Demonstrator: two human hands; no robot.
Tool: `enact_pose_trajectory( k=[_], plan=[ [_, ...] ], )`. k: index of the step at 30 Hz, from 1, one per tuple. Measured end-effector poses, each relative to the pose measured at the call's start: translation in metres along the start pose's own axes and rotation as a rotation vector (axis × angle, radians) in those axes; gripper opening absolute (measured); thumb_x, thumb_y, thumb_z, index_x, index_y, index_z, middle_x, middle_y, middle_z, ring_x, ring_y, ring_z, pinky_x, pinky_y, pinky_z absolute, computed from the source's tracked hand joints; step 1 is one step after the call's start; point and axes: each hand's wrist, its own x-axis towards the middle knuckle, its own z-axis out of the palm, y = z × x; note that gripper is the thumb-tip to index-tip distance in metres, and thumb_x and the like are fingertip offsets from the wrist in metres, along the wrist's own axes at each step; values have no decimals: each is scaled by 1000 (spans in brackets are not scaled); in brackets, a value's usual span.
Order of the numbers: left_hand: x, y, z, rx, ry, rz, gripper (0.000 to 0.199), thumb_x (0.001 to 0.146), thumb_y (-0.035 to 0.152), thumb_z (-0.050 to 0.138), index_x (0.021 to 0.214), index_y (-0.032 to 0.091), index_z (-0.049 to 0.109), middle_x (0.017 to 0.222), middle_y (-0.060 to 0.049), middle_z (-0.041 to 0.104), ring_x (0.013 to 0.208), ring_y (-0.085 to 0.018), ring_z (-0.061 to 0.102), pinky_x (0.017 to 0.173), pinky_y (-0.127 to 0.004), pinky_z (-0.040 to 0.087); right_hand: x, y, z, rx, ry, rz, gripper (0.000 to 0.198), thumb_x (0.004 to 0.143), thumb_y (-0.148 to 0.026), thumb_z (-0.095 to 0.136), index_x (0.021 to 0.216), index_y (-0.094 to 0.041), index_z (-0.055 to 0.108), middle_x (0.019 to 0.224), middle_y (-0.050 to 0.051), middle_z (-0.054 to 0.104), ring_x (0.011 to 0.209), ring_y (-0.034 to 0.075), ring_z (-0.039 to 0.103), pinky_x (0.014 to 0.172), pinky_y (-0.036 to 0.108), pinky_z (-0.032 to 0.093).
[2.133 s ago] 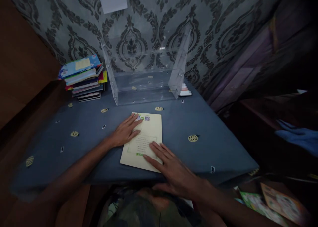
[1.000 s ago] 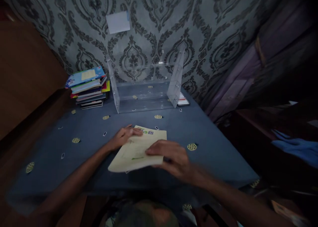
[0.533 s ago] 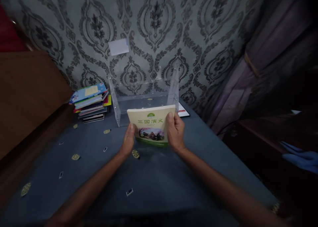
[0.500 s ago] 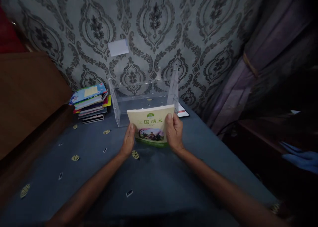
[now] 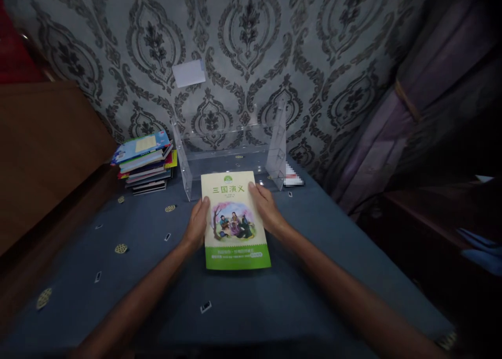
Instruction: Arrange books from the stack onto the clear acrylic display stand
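Note:
Between my two hands is a paperback book with a cream cover, green Chinese title, a painted picture of seated figures and a green band at the bottom. My left hand grips its left edge, thumb on the front. On the opposite edge, near the top corner, my right hand holds it the same way. The fingers behind the cover are hidden. Just beyond the book stands a clear plastic rack, its lower middle partly covered by the book.
A stack of books lies left of the rack. Behind the rack's right side is a flat white item, partly blurred out. The blue patterned tablecloth meets a wallpapered wall. A wooden panel borders the left; a tied curtain hangs right.
The book has tipped so its front cover faces me fully; before, it was tilted with its top edge showing. Both hands still hold its sides, and the right has shifted slightly left.

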Motion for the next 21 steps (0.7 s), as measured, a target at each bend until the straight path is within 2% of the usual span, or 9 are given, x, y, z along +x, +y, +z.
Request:
enact_pose_trajectory(
  k=[2,4,6,8,10,13,15,18,21],
  plan=[
    [1,-7,-15,88,-28,-39,64,73,67,76,111,15,67,104,-11,78,101,-30,73,93,-42,56,3,18,-2,-146,-7,16,60,82,-79,48,80,-20,59,70,3,66,65,20,60,54,28,46],
    [3,-12,-29,225,-79,-69,58,75,66,74,105,17,65,86,-6,77,78,-24,73,75,-35,57,6,35,-3,-268,-13,9,61,82,-79,42,75,-20,58,68,3,65,63,20,60,53,29,45],
    [5,-12,-42,424,-141,-98,51,81,62,68,107,18,60,66,1,68,55,-18,64,57,-29,51,9,47,-4,-332,-22,7,59,83,-76,41,71,-20,56,65,3,63,60,20,59,52,29,44],
    [7,-6,-52,699,-176,-47,41,89,52,60,114,19,55,56,6,58,45,-16,56,51,-28,46,12,55,-5,-383,-27,-2,53,83,-70,44,68,-21,55,63,3,62,59,20,58,53,29,43],
    [8,2,-57,1018,-166,95,34,92,39,56,120,19,53,59,5,57,53,-19,59,58,-30,49,14,57,-8,-447,-30,-27,43,84,-60,49,72,-21,59,65,3,64,62,20,59,57,30,45],
    [8,8,-57,1368,-131,327,27,93,27,52,119,21,56,86,-4,66,84,-25,66,78,-37,52,13,55,-13,-528,-28,-69,26,85,-41,54,92,-19,66,81,6,71,74,23,64,72,35,51],
    [9,6,-55,1437,-154,434,25,94,24,48,118,20,56,105,-9,66,101,-26,64,89,-40,51,9,51,-16,-602,-8,-128,27,86,-32,54,104,-19,68,96,10,72,90,27,65,86,42,52],
    [11,-5,-53,1437,-202,500,25,96,20,45,119,19,56,119,-12,64,115,-27,60,99,-43,48,-1,46,-12,-772,-36,-362,31,92,-28,49,114,-18,69,114,15,68,111,31,62,101,51,49],
    [12,-17,-54,1430,-200,502,30,97,19,43,125,18,53,130,-14,62,124,-29,57,102,-46,46,-12,43,8,-820,-296,-586,41,98,-26,42,134,-20,61,132,14,65,128,29,57,109,53,47]
  ],
)
